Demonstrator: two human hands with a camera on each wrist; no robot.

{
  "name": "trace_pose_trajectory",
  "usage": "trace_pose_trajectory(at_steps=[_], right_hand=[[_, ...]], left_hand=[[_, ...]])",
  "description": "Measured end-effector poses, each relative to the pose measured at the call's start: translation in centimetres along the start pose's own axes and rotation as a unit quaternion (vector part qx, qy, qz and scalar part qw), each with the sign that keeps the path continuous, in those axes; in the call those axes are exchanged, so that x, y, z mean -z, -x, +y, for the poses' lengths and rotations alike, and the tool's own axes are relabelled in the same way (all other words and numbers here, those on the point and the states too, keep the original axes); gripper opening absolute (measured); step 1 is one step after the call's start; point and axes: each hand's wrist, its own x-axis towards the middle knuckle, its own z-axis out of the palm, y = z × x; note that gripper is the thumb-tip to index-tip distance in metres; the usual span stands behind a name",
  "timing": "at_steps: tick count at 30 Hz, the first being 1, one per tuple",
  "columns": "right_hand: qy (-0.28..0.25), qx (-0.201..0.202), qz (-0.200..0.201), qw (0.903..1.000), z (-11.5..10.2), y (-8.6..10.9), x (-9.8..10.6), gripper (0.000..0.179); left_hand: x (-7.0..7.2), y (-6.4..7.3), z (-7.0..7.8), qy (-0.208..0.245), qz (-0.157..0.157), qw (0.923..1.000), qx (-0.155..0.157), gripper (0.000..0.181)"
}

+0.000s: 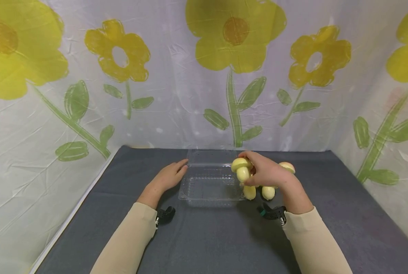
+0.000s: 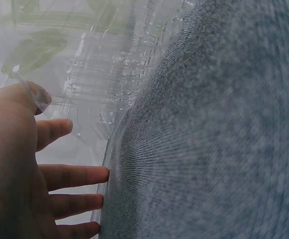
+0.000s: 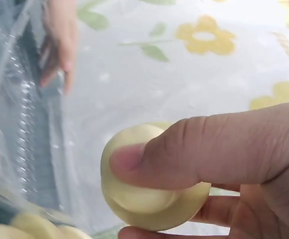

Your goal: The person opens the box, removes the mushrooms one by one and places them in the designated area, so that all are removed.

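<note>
A clear plastic clamshell container (image 1: 208,199) lies with its lid raised behind it in the head view. At its left side, my left hand (image 1: 169,177) rests with fingers extended, touching the edge; the left wrist view shows the fingers spread and the thumb by the clear plastic (image 2: 119,69). Over the right side of the container, my right hand (image 1: 267,169) holds a pale yellow toy mushroom (image 1: 242,173), stem downward. Seen from the right wrist, the thumb presses on the mushroom (image 3: 139,201) and the other fingers support it from the far side.
More mushrooms (image 1: 268,193) lie on the dark grey tablecloth (image 1: 210,243) right of the container, partly hidden under my right hand. One with a pinkish cap (image 1: 287,166) sits behind the wrist. A white curtain (image 1: 169,95) with yellow flowers hangs behind the table.
</note>
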Motion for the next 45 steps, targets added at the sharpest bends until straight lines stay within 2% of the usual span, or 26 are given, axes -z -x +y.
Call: trace_pose_trajectory(at_steps=[9,13,19,23,30,37,41,45], right_hand=[[-0.001,-0.069,0.007,0.9976,1.1,1.9,2.6,0.073],[0.035,-0.094,0.025,0.9947,1.9,2.5,3.4,0.075],[0.083,-0.166,0.040,0.9819,3.8,4.0,4.4,0.079],[0.081,-0.204,0.036,0.9749,5.2,5.0,4.9,0.081],[0.073,-0.272,0.008,0.9596,6.8,6.3,5.2,0.071],[0.072,-0.343,-0.026,0.9361,8.0,5.9,4.9,0.074],[0.062,-0.349,-0.037,0.9344,8.8,5.4,4.4,0.078],[0.058,-0.346,-0.030,0.9361,9.4,5.1,3.8,0.083]], left_hand=[[0.0,0.1,0.0,0.004,0.001,1.0000,0.002,0.056],[0.0,0.1,0.1,0.005,0.004,1.0000,0.004,0.056],[0.0,0.2,0.1,0.005,-0.002,1.0000,0.000,0.056],[0.0,0.2,0.1,0.009,-0.005,1.0000,0.000,0.056],[0.1,0.3,0.2,0.012,-0.003,0.9999,0.002,0.056],[0.1,0.1,0.0,0.006,0.000,1.0000,-0.001,0.057],[0.1,0.1,-0.1,0.005,-0.001,1.0000,0.001,0.057],[0.0,0.1,-0.1,0.005,-0.001,1.0000,0.002,0.056]])
